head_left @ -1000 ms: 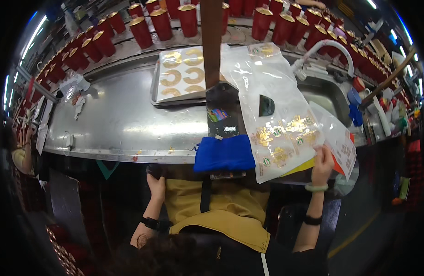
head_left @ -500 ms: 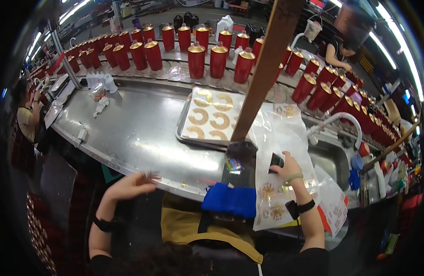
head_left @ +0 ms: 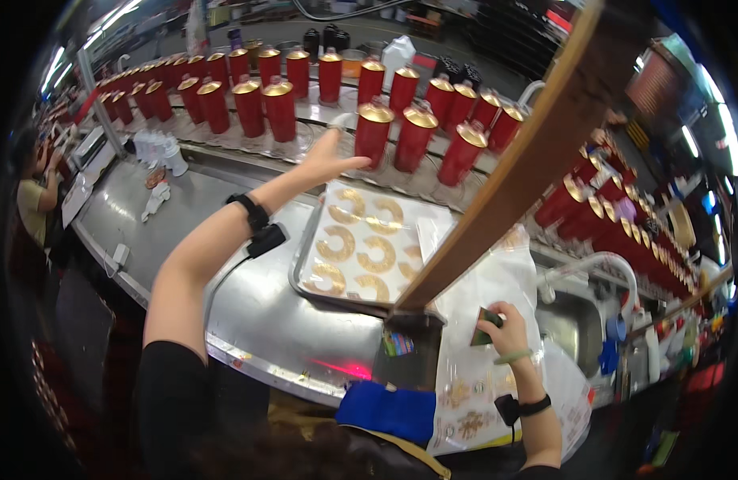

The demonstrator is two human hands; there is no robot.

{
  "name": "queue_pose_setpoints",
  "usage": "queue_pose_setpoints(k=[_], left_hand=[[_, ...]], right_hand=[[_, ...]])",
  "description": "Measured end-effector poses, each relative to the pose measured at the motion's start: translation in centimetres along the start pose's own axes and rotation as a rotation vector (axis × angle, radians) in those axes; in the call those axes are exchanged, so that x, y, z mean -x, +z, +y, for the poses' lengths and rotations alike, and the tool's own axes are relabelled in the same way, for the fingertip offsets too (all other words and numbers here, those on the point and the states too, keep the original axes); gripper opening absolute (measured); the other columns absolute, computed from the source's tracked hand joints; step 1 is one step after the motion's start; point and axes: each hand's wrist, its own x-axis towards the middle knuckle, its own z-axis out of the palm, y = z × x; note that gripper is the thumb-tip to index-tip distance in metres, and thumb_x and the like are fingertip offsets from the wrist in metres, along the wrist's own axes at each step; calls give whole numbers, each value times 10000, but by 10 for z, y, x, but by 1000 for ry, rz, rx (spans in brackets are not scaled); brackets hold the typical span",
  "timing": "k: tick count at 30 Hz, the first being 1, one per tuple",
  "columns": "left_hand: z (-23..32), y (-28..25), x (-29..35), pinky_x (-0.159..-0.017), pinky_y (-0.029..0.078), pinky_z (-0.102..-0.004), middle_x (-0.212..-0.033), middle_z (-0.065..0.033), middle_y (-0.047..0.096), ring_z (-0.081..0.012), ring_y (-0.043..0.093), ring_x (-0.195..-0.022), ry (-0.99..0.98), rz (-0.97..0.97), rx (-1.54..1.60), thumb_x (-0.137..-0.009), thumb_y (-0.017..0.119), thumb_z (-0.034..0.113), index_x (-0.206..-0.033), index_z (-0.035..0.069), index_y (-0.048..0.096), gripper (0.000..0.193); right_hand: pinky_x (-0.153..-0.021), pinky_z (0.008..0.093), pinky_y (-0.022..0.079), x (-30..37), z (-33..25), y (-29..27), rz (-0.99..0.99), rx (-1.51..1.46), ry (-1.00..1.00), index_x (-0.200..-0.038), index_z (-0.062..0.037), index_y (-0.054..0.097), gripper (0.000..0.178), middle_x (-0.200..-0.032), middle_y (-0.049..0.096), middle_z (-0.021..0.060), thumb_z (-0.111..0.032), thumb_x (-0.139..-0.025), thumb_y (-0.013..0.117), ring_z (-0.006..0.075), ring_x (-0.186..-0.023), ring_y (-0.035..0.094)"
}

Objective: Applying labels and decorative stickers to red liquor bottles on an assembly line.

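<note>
My left hand (head_left: 327,162) stretches out over the back of the bench, thumb and fingers apart. Just to its right stands a red bottle (head_left: 372,138) with a gold top, in a row of similar ones; whether the fingertips touch it I cannot tell. Between the fingers of my right hand (head_left: 510,332) is a small flat dark green pad (head_left: 486,326), held over white printed sheets (head_left: 473,376). Beneath my left forearm's reach lies a metal tray (head_left: 298,276) holding a sheet of gold C-shaped decals (head_left: 334,244).
A brown post (head_left: 497,184) slants up beside the tray. Near the front edge lies a folded blue cloth (head_left: 387,412). To the right are a sink (head_left: 573,324) and a white curved tap (head_left: 601,260). Another person (head_left: 34,200) works at the far left.
My left hand has moved from the bench's front edge up and forward to the red bottles. My right hand keeps the green pad, now tilted more upright. The whole view has shifted.
</note>
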Motion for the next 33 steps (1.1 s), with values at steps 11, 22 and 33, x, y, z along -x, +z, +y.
queue_pose_setpoints(k=[11, 22, 33], left_hand=[[-29, 65, -104, -1187, 285, -513, -1530, -351, 354, -462, 350, -1429, 202, 594, -61, -922, 699, 478, -1393, -157, 440, 833], [-95, -1, -151, -942, 507, -431, -1140, -154, 661, -343, 598, -1119, -30, 519, -577, -683, 890, 397, -1199, 4, 617, 703], [-90, 43, -146, -882, 509, -459, -1113, -139, 581, -351, 598, -1032, 48, 718, -463, -635, 878, 291, -1075, 29, 645, 563]], right_hand=[[-764, 245, 417, -51, -22, -36, -51, -454, 124, -1065, -44, 619, 120, -887, 551, -40, -77, -952, 642, 74, -811, 489], [-853, 348, 503, -125, -49, -14, 11, -84, -416, -1136, 34, 651, 191, -1018, 692, 115, -84, -997, 595, 213, -939, 645], [-885, 451, 521, -297, -150, 17, 246, 328, -637, -1390, -117, 547, 567, -1163, 549, 173, -242, -886, 776, 374, -1015, 627]])
